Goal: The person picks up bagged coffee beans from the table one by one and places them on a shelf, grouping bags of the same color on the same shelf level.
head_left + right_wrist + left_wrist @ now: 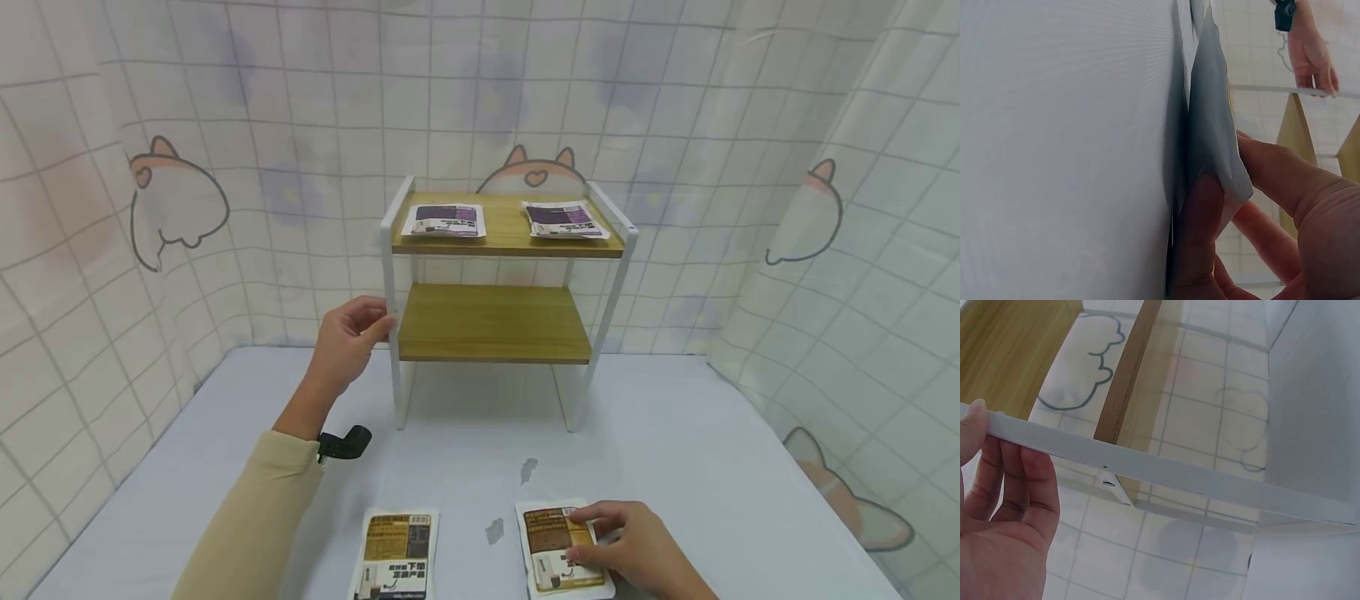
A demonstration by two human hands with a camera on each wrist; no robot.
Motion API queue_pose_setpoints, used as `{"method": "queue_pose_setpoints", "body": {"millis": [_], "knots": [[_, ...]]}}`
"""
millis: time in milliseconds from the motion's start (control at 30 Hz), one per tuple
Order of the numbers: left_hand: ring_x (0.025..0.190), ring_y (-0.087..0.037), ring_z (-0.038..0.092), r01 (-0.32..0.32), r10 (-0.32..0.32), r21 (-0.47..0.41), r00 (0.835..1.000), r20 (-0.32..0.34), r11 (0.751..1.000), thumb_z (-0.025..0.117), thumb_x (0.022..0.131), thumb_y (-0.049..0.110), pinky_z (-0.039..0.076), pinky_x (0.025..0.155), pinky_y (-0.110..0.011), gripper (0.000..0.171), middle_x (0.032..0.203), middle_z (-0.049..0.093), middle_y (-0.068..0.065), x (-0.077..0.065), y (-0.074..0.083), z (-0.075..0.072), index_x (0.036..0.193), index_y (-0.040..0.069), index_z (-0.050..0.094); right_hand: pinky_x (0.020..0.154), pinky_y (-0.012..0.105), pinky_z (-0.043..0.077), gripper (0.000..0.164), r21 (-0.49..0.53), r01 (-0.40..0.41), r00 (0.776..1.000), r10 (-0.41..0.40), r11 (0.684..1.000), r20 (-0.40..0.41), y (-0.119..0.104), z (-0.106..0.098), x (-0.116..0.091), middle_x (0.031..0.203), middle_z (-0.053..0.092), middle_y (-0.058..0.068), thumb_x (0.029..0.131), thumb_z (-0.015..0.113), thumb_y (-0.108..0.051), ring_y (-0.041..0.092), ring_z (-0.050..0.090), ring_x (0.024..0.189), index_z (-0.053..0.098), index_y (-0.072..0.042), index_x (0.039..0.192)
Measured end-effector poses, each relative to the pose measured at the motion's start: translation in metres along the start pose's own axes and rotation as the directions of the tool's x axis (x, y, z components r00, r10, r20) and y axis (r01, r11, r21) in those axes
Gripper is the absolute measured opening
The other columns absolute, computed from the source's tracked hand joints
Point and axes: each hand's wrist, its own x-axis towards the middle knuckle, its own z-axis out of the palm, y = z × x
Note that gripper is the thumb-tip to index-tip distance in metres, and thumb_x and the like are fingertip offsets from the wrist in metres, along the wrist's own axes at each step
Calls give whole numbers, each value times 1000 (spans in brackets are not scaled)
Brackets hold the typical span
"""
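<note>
Two hands: both gripping — the left hand (351, 335) at the rack (617, 283), the right hand (636, 546) at the front packet (551, 546) lying on the table (675, 433).
Left upright: the left hand pinches this white front post (387, 275) roughly level with the lower board (495, 325); its wrist view shows the thumb on one side of the bar, fingers curled on the other.
Front packet: brown and white label facing up, right of centre at the near part of the table; the right hand pinches its right side, and in the right wrist view fingers lie on both faces, the gripped edge apart from the tabletop.
Other packet: a similar brown-labelled pouch (397, 554) lies flat to the left, well apart and untouched.
Upper board: wood-toned (504, 225), bearing a left purple packet (445, 220) and a right purple packet (564, 220) — a gap between them.
Marks: two small grey patches (528, 470) on the white tabletop, between the rack and the pouches.
Left arm: beige sleeve (251, 517), with a black piece (347, 443) at the wrist.
Backdrop: pale gridded curtain (315, 100) with cartoon animals.
</note>
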Motion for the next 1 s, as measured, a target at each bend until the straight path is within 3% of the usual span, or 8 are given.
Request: {"method": "queue_pose_setpoints", "body": {"millis": [267, 600, 867, 1000], "knots": [[96, -13, 68, 8, -8, 18, 1000, -3, 1000, 69, 99, 25, 57, 83, -16, 28, 114, 72, -16, 0, 2, -1, 123, 9, 69, 70, 30, 53, 48, -10, 5, 1000, -5, 1000, 8, -2, -2, 0, 89, 72, 1, 75, 92, -34, 16, 65, 83, 77, -14, 116], [98, -14, 68, 4, -4, 19, 1000, 8, 1000, 68, 100, 27, 58, 84, -19, 31, 115, 72, -14, 0, 1, -1, 124, 8, 68, 66, 25, 52, 45, 39, 40, 999, -42, 998, 34, 3, -2, 1, 88, 72, 2, 76, 91, -31, 18, 63, 83, 78, -12, 115], [97, -15, 68, 6, -6, 10, 1000, 9, 1000, 68, 99, 28, 58, 83, -18, 32, 114, 72, -14, -1, 0, -1, 124, 8, 68, 65, 24, 51, 42, 75, 17, 999, -21, 997, 50, 3, 0, 1, 85, 69, 3, 79, 89, -27, 18, 60, 83, 77, -10, 115], [98, -15, 68, 8, -8, 9, 1000, 9, 1000, 68, 99, 28, 58, 83, -17, 31, 114, 72, -14, 0, 0, -1, 123, 10, 69, 69, 25, 52, 41, 78, 5, 999, -9, 997, 45, 3, 0, 2, 96, 72, 4, 79, 89, -28, 18, 61, 88, 78, -11, 114]]}}
